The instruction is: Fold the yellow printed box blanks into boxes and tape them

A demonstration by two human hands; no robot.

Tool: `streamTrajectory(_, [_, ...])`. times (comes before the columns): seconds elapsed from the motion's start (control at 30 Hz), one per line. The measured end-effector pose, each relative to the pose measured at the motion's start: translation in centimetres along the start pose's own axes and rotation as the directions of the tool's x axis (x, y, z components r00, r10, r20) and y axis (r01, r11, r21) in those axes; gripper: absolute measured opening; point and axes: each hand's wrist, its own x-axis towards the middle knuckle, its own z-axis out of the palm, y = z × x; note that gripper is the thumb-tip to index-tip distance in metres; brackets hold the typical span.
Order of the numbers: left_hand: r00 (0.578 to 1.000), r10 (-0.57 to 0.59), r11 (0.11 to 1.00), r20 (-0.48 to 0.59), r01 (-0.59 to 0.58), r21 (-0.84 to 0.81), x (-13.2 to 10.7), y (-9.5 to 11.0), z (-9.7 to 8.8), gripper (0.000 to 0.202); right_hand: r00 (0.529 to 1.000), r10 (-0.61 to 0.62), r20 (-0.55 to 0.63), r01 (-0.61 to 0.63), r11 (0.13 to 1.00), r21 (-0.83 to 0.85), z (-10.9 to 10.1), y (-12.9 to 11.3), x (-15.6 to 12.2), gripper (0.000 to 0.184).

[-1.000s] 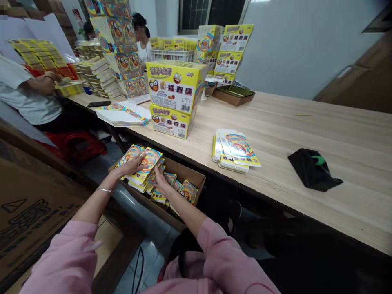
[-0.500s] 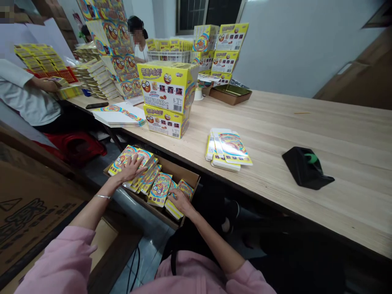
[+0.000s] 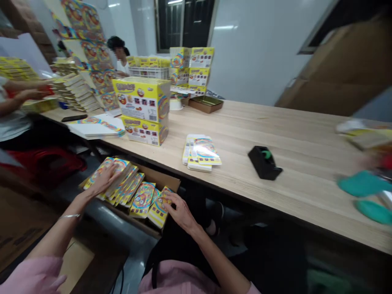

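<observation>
Beside the table, a low brown carton (image 3: 163, 178) holds rows of yellow cards (image 3: 143, 199) printed with cartoon faces. My left hand (image 3: 105, 177) lies flat across the leaning cards at the carton's left end, fingers stretched out. At the other end, my right hand (image 3: 181, 209) rests its fingertips on the edge of a yellow card stack (image 3: 158, 210). Its thumb stands apart from the fingers, and neither hand visibly grips a card. A loose pile of similar cards (image 3: 202, 153) lies on the table near its edge.
On the wooden table (image 3: 235, 134) stand two stacked yellow boxes (image 3: 139, 102), white printed sheets (image 3: 94, 126), a black tape dispenser (image 3: 265, 163) and a brown tray (image 3: 206, 104). Blurred teal items (image 3: 364, 183) lie far right. Co-workers sit at the left and back.
My right hand has moved from among the cards to the carton's right end, and the cards there lie differently. My left hand stays on its cards. The view has turned right.
</observation>
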Motion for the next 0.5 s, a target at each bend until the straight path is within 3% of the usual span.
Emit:
streamTrajectory(0.03, [0.995,-0.02,1.0,-0.1,0.021,0.013,0.2,0.2,-0.2,0.083,1.0,0.007,-0.026,-0.007,1.0,-0.015,-1.3,-0.6,-0.4,0.026])
streamTrajectory(0.1, [0.984,-0.013,1.0,-0.18,0.013,0.002,0.6,1.2,-0.8,0.079,0.994,0.028,-0.105,-0.037,0.996,-0.085,-3.8,-1.5,-1.4,0.044])
streamTrajectory(0.2, [0.944,0.149,0.985,-0.296,-0.168,-0.042,0.7,4.8,-1.4,0.067,0.948,0.021,-0.317,-0.098,0.969,-0.228,-7.4,-1.7,-2.9,0.053])
streamTrajectory(0.27, [0.91,0.217,0.959,-0.354,-0.266,-0.095,0.5,8.9,-1.6,0.057,0.893,0.006,-0.45,-0.132,0.96,-0.249,-9.5,-1.5,-3.5,0.045])
streamTrajectory(0.37, [0.878,0.322,0.879,-0.353,-0.416,-0.234,0.5,16.5,-1.3,0.051,0.802,-0.008,-0.597,-0.124,0.976,-0.179,-12.5,-1.7,-2.7,0.025])
streamTrajectory(0.5, [0.823,0.426,0.767,-0.375,-0.549,-0.332,1.2,25.8,-0.5,0.051,0.667,-0.024,-0.745,-0.141,0.977,-0.158,-16.5,-2.6,1.9,0.039])
